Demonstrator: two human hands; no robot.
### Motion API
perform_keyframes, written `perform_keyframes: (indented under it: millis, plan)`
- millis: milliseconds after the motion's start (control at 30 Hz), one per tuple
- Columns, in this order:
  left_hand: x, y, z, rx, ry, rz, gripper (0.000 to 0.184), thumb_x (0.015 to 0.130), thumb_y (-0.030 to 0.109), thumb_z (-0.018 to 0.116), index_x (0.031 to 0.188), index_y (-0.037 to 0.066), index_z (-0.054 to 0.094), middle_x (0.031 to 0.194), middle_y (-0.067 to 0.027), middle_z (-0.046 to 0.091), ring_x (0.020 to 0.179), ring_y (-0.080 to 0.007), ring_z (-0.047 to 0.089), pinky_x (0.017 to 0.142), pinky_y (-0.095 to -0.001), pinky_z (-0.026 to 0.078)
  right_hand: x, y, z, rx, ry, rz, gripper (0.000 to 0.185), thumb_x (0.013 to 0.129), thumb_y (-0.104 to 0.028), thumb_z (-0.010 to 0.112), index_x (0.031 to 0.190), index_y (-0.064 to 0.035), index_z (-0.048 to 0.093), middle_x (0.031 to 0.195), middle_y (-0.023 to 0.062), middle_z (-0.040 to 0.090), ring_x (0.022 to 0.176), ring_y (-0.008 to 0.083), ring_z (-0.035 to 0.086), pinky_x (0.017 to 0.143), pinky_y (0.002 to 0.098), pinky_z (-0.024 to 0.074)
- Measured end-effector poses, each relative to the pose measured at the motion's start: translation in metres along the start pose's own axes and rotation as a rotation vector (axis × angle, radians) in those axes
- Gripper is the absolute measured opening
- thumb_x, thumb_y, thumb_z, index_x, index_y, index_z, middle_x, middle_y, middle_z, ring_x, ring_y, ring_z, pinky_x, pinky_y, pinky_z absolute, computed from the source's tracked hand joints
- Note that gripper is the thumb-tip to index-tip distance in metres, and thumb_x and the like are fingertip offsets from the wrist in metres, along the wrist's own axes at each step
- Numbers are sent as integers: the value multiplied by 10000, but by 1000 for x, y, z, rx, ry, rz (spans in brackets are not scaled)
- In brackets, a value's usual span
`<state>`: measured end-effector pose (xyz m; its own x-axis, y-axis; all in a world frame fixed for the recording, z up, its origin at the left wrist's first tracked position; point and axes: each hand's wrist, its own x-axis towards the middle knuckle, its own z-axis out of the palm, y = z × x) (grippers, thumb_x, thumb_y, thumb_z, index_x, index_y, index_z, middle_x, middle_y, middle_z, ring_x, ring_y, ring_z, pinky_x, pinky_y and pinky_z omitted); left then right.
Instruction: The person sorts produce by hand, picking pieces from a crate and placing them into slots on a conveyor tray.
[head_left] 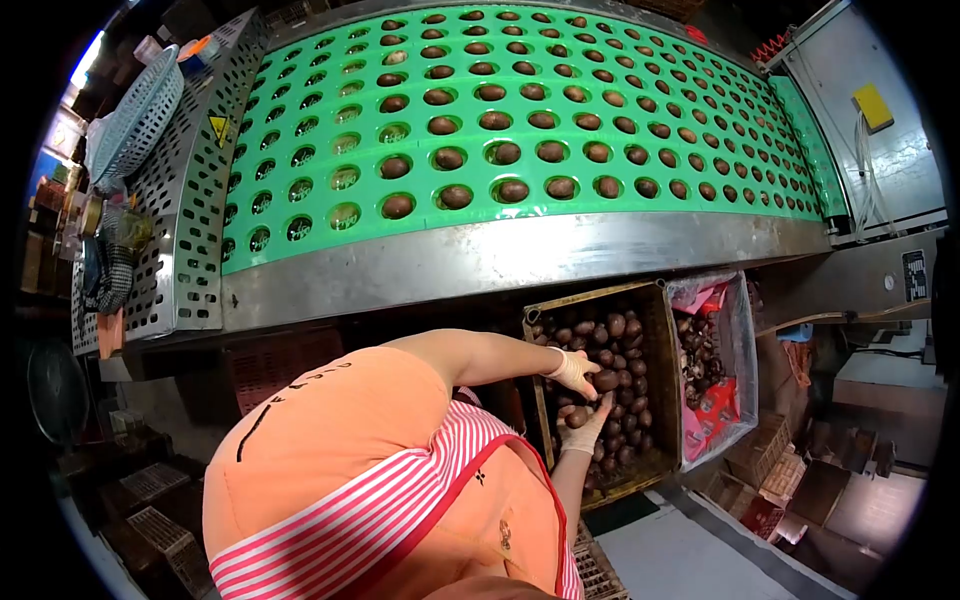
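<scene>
Both my hands wear thin pale gloves and are inside a worn crate [660, 390] full of dark brown eggs [622, 440]. The fingers of my left hand [573, 373] curl around a brown egg [606, 380] near the middle of the crate. Just below it, my right hand [583, 430] is cupped with its fingers up, holding another brown egg [577, 417]. The fingertips of the two hands come close together. Whether more eggs lie within the palms is hidden.
A green conveyor [460, 224] with rows of cups, many holding brown eggs, runs beyond a steel edge [480, 262]. A lined bin [748, 380] with brown pieces and red plastic adjoins the crate. A blue-green basket [145, 115] rests at upper left; a metal cabinet [850, 90] stands right.
</scene>
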<state>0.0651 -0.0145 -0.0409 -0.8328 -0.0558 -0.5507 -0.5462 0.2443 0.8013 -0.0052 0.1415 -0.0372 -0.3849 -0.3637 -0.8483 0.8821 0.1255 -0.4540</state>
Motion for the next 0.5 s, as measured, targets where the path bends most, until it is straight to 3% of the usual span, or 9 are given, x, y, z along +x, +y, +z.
perform_keyframes:
  millis: [33,133,267,333,400,467,500]
  plan:
    - [-2,2,0,-10,18,59,1010,752,640,664,1526,98,307,1511,-185,296,1389,-364,333,1116,-424,319,-12,-8,13,-43,36,11,643,747,-640,699,1122,-145,530,964,-16,552,645,133,516,484,242,453]
    - [-21,13,-8,-161,135,127,950,735,626,689,1471,99,402,1465,-172,348,1353,-354,386,1097,-405,349,-8,-20,18,-101,103,-24,631,736,-627,717,1144,-174,553,956,-30,561,689,124,530,482,239,440]
    - [-33,7,-10,-48,214,234,885,681,496,785,1402,88,473,1460,-160,338,1288,-362,460,1045,-422,408,-25,-15,33,-184,-77,-103,724,777,-661,648,1305,-184,515,1221,-7,591,838,132,590,516,241,398]
    - [-47,6,-18,-3,198,260,834,652,431,816,1347,84,511,1453,-150,332,1253,-365,484,1015,-430,436,-14,-15,26,-215,-228,-145,711,796,-619,655,1326,-167,510,1267,-12,584,1000,144,579,604,287,456]
    - [-65,2,-29,-25,251,341,808,638,423,822,1308,75,533,1453,-158,331,1243,-369,485,1011,-426,440,-22,-12,39,-146,-371,-204,720,837,-576,640,1386,-145,463,1368,20,525,1149,198,553,786,343,512]
    - [-92,-3,-45,-68,389,456,787,624,409,826,1276,68,548,1436,-178,339,1238,-372,482,1015,-421,439,-24,-14,67,-208,-518,-430,702,883,-529,613,1438,-142,426,1444,59,473,1261,234,504,911,363,501]
    - [-110,-5,-56,-90,489,502,786,612,392,826,1271,66,547,1414,-197,358,1243,-375,478,1028,-419,429,-37,-14,92,-178,-600,-376,707,904,-520,586,1461,-129,394,1478,86,423,1337,255,435,1078,417,400]
